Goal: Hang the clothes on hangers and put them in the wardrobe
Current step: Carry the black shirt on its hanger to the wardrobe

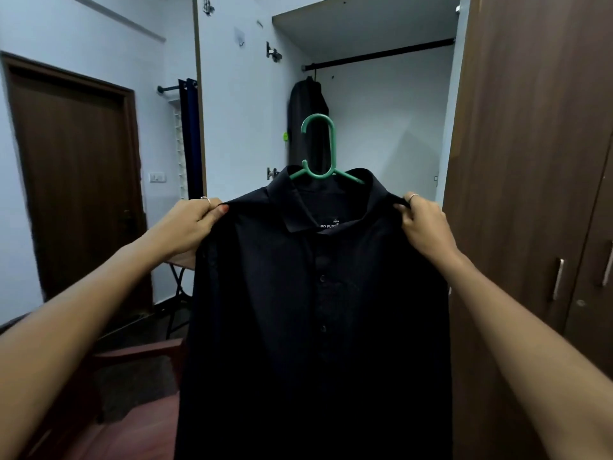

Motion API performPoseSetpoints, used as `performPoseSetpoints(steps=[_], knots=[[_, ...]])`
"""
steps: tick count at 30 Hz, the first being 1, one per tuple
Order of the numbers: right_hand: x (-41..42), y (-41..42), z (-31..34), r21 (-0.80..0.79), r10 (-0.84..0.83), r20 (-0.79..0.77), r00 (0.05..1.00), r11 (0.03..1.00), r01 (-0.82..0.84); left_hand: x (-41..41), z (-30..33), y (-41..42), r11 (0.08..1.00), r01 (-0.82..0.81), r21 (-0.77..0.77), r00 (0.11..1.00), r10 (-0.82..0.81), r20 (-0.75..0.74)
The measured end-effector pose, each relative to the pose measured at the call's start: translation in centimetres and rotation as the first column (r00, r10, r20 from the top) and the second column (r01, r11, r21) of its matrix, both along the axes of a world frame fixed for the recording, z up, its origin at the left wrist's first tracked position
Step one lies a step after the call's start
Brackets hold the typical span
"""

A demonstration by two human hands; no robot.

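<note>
- A black shirt [318, 310] hung on a green hanger [320, 154], held up in front of the open wardrobe [381, 104].
- The left hand [192, 224] pinched the shirt's left shoulder, its grip curled tight on the fabric.
- The right hand [424, 224] pinched the right shoulder seam the same way.
- The hanger's hook stood upright above the collar, free of the dark rail [381, 54].
- A dark garment [306, 121] already hung at the rail's left end, behind the hook.
- A brown door [73, 174] stood shut at the left; closed wardrobe doors [530, 161] were at the right.
</note>
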State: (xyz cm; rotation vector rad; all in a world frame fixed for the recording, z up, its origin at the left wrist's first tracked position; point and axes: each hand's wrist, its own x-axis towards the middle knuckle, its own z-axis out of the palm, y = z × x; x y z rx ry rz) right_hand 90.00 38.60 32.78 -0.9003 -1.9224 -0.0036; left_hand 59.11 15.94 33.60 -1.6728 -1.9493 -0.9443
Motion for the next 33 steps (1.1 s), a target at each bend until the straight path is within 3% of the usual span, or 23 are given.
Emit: performPoseSetpoints(steps=[4,6,9,12,15,17,21,25,29,33], knots=[[-4.9,6.4,0.5,-0.025,-0.033,0.011,0.999,0.999,0.033,-4.7,1.5,5.2,0.985,-0.002,-0.172,0.997,0.015,0.074],[-8.4,10.2,1.6,-0.012,-0.035,-0.009,0.999,0.999,0.035,-7.7,2.3,8.3,0.978,0.113,-0.177,0.968,-0.068,0.243],[-13.2,15.7,3.3,-0.014,-0.051,-0.035,0.998,0.999,0.05,-11.9,2.8,13.5,0.972,0.232,-0.028,0.895,-0.203,0.397],[-17.0,20.5,5.3,-0.008,-0.092,-0.059,0.994,0.996,0.091,-14.9,3.4,18.3,0.956,0.259,0.137,0.822,-0.293,0.488],[-19.7,24.6,7.1,0.016,-0.125,-0.053,0.991,0.992,0.126,-17.2,4.9,22.8,0.948,0.243,0.204,0.766,-0.316,0.56],[-21.3,27.5,8.5,0.05,-0.132,-0.042,0.99,0.99,0.134,-18.6,6.3,25.8,0.948,0.253,0.196,0.796,-0.319,0.515],[-24.3,33.8,10.9,0.131,-0.145,-0.027,0.989,0.98,0.148,-21.3,8.9,32.3,0.97,0.111,0.214,0.977,-0.146,0.156],[-26.2,41.6,12.8,0.138,-0.196,-0.036,0.98,0.97,0.199,-23.1,11.4,40.3,0.953,0.024,0.302,0.996,0.003,-0.089],[-28.6,50.1,16.1,0.149,-0.198,-0.077,0.977,0.967,0.208,-25.3,15.2,49.8,0.922,-0.064,0.382,0.996,0.08,-0.026],[-31.0,59.1,20.9,0.154,-0.076,-0.194,0.978,0.982,0.107,-27.4,20.5,58.5,0.885,-0.106,0.452,0.994,0.104,0.029]])
